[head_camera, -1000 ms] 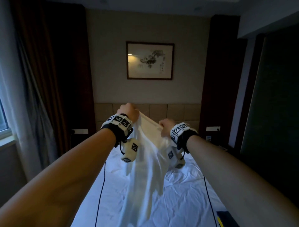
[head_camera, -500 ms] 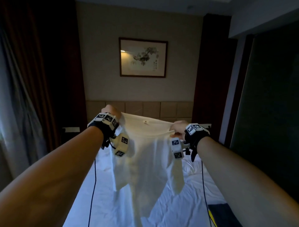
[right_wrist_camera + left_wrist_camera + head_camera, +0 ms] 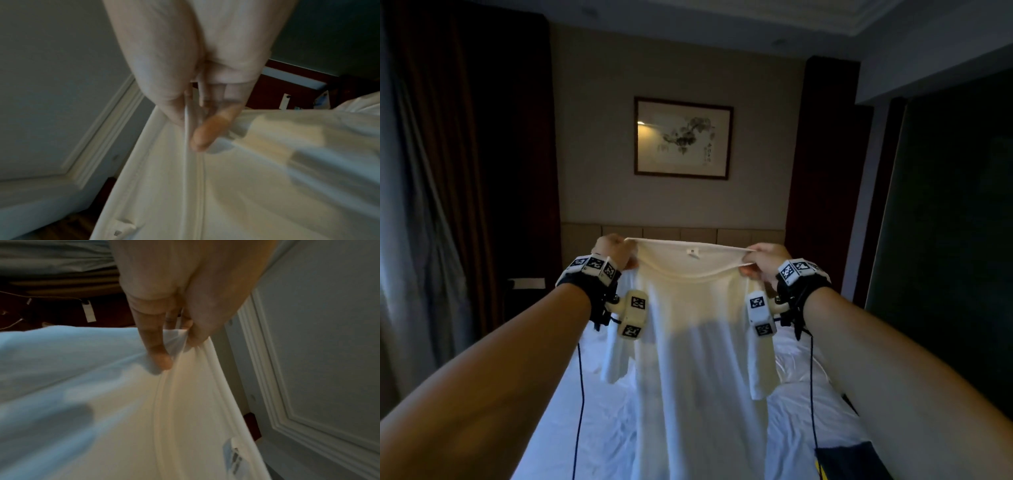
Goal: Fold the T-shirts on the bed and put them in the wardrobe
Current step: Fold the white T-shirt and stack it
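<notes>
Holding a white T-shirt (image 3: 688, 329) up in the air over the bed (image 3: 599, 431), both hands at the collar. Left hand (image 3: 613, 251) grip: thumb and fingers pinched together on the left end of the neckline. Right hand (image 3: 765, 260) grip: same, pinched on the right end. Neckline is pulled taut between them, size tag (image 3: 691, 252) at the middle of the inner back collar, facing the head camera.

Left wrist view: fingers (image 3: 159, 352) curled into the fabric next to the collar ribbing, thumb on the other side of the cloth. Right wrist view: collar edge clamped between thumb and fingers (image 3: 207, 133), picture motion-blurred.

Shirt body hangs straight down from the collar, short sleeves drooping on both sides below the wrists. Lower hem runs out of the head view at the bottom, so can't tell if it touches the sheet. Shirt sits roughly over the centre line of the bed, headboard edge behind it.

Bed sheet is white and wrinkled. Dark item with a yellow stripe (image 3: 842, 462) at the near right corner of the bed. Framed ink painting (image 3: 683, 137) on the wall above the headboard (image 3: 739, 234), curtains (image 3: 431, 205) along the left side.
</notes>
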`<act>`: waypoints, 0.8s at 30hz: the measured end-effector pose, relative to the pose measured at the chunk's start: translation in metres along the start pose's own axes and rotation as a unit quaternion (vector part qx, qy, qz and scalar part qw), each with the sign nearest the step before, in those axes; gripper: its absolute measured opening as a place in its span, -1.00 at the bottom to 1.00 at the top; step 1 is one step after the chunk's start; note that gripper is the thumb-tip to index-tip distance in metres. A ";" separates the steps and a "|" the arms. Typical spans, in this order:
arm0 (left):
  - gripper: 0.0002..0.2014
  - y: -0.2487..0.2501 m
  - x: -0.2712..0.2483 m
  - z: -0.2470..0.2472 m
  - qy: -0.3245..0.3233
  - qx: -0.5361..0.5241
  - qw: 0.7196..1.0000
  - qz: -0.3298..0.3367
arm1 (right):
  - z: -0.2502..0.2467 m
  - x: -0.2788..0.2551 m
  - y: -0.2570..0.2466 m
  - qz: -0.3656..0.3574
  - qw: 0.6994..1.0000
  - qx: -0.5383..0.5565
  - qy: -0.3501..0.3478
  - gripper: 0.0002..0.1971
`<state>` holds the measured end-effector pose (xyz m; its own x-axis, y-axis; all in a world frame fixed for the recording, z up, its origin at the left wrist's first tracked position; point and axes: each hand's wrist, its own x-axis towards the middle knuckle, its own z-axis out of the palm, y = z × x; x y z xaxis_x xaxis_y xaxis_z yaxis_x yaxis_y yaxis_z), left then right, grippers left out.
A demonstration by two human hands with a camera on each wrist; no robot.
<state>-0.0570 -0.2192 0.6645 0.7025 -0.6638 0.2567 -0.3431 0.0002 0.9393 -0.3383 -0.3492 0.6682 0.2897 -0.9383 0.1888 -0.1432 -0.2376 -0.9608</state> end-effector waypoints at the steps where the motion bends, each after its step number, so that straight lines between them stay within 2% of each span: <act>1: -0.81 0.001 0.001 -0.003 0.010 0.030 0.999 0.026 | -0.001 -0.001 -0.002 -0.017 1.000 0.003 -0.001 -0.89; 3: -0.83 0.007 -0.010 -0.010 0.018 0.118 0.989 0.084 | -0.007 -0.004 -0.006 -0.053 0.998 -0.035 -0.016 -0.85; 5: -0.98 0.011 -0.020 -0.015 0.010 0.188 0.973 0.136 | -0.014 -0.008 -0.010 -0.093 0.981 -0.166 -0.034 -0.70; 7: -0.82 0.007 -0.020 -0.017 -0.006 0.262 0.950 0.171 | -0.020 -0.010 -0.010 -0.141 0.956 -0.257 -0.017 -0.69; 9: -0.81 0.004 -0.020 -0.016 0.002 0.313 0.932 0.181 | -0.024 -0.012 -0.006 -0.173 0.943 -0.283 0.030 -0.81; 11: -0.87 0.001 -0.023 -0.014 0.037 0.313 0.934 0.167 | -0.028 -0.011 0.002 -0.176 0.945 -0.272 0.053 -0.90; 13: -0.88 -0.001 -0.031 -0.011 0.057 0.294 0.942 0.153 | -0.031 -0.012 0.011 -0.163 0.948 -0.267 0.054 -0.84; 17: -0.87 -0.006 -0.044 -0.003 0.069 0.257 0.957 0.119 | -0.038 -0.020 0.027 -0.150 0.950 -0.268 0.061 -0.69; 20: -0.83 -0.005 -0.063 0.009 0.054 0.194 0.973 0.110 | -0.043 -0.029 0.037 -0.160 0.938 -0.299 0.070 -0.70; 24: -0.84 -0.009 -0.098 0.025 0.059 0.187 0.976 0.094 | -0.052 -0.043 0.058 -0.166 0.952 -0.254 0.047 -0.67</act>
<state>-0.1389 -0.1731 0.6253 0.6648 -0.5872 0.4619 -0.6612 -0.1746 0.7296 -0.4084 -0.3359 0.6149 0.3165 -0.8029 0.5051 -0.5045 -0.5934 -0.6272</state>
